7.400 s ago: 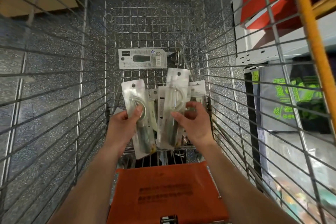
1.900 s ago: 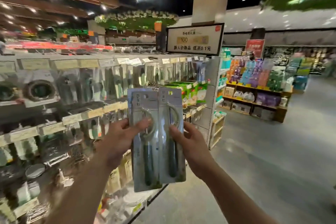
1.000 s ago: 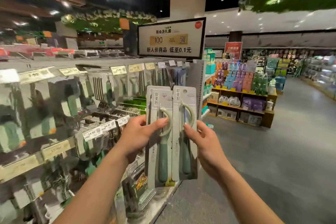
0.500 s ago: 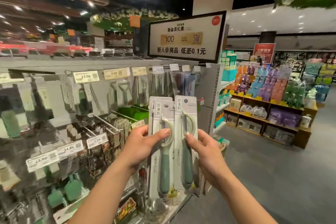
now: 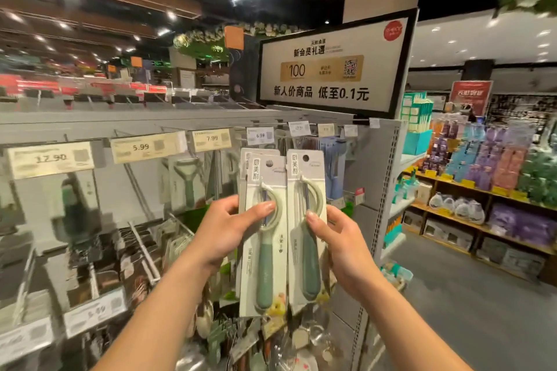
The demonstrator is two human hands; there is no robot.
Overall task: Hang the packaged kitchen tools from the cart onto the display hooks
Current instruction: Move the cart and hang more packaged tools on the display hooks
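Pinching packaged peelers [image 5: 264, 274]: left hand [image 5: 221, 233] perhaps two, right hand [image 5: 345, 250] one.

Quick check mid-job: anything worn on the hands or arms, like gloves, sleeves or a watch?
No. The left hand and right hand are bare, without gloves or rings. The left forearm and right forearm are bare to the frame's edge: no sleeve, watch or bracelet in view.
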